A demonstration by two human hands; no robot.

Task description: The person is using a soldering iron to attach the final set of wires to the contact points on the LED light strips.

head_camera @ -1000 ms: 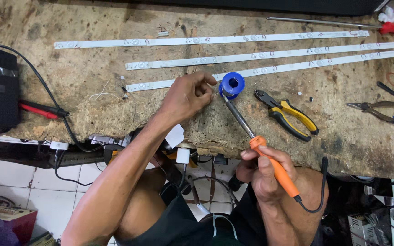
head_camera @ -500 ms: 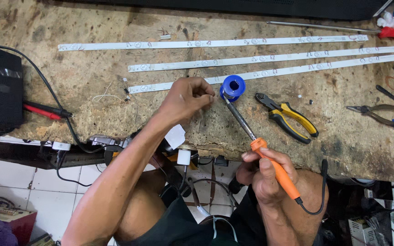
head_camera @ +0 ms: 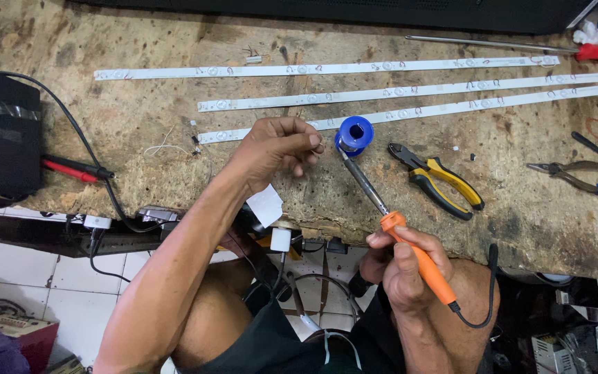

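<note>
The right hand [head_camera: 410,266] grips the orange soldering iron [head_camera: 389,215], tip by the blue solder spool [head_camera: 354,135] mid-bench, left hand [head_camera: 278,149] fingers pinched together there; steadier wrists would help.

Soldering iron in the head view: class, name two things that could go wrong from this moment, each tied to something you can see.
1. The soldering iron, held in the right hand, has its tip close to the fingertips of the left hand; a slip might burn them.
2. Its black cord loops over the person's bare knee; a snag could jerk the iron toward the blue solder spool or the white LED strip.
</note>
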